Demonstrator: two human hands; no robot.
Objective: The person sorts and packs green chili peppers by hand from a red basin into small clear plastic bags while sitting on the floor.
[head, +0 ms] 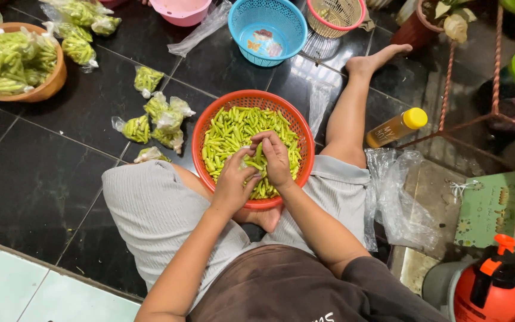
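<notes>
Both hands work over the orange basket (201, 140) of green chillies (227, 134): the left hand (233, 182) is closed on a thin clear bag (244, 162), the right hand (276, 160) pinches several. Light, smooth and slender, they are probably best gathered in small bunches.

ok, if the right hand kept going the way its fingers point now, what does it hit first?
The right hand points down and away from the body into the round orange plastic basket. It would meet the heap of green chillies first. It seems to touch them already, though depth is unclear.
</notes>
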